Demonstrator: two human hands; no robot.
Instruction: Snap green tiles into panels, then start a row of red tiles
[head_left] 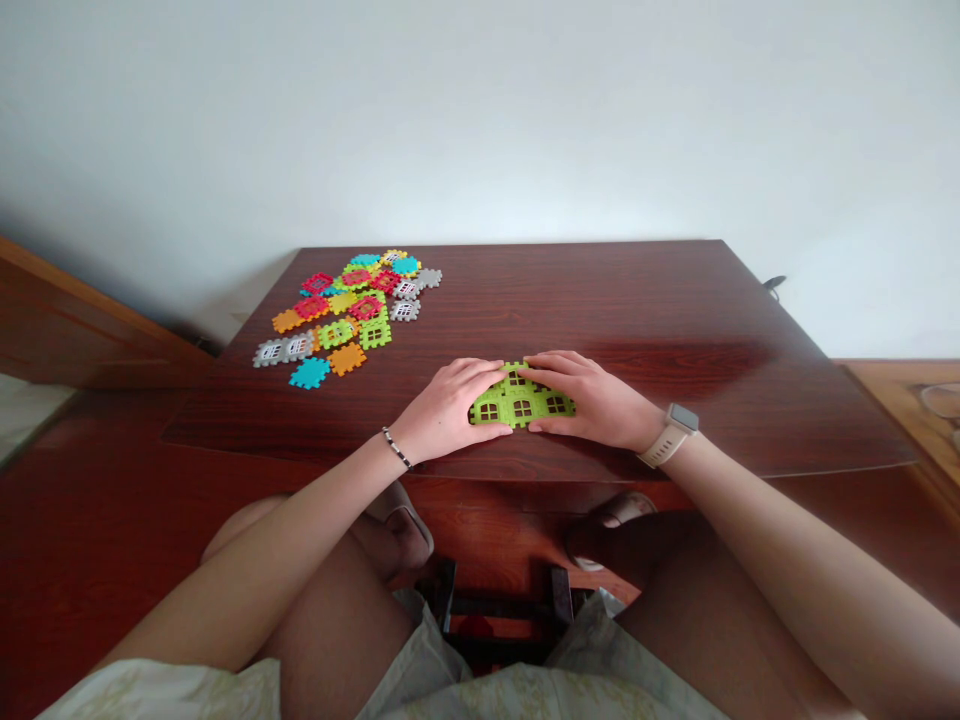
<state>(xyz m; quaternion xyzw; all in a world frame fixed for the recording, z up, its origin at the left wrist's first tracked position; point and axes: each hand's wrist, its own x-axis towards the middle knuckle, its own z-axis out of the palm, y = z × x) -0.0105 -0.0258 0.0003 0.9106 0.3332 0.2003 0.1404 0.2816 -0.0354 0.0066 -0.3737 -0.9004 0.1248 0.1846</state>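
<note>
Several green interlocking tiles (523, 409) with window cut-outs lie joined near the front edge of the table, three in a row and at least one behind them. My left hand (456, 402) grips their left end, thumb along the front edge and fingers over the back. On the other end, my right hand (583, 398) holds the tiles the same way, fingers over the back and thumb in front. The fingers cover parts of the outer tiles and of the back row.
A loose heap of coloured tiles (343, 302), red, orange, yellow, blue, green and grey, lies on the left of the dark wooden table (600, 300). A pale wall (487, 120) stands behind it. A black cable end (775, 284) shows beyond the right edge.
</note>
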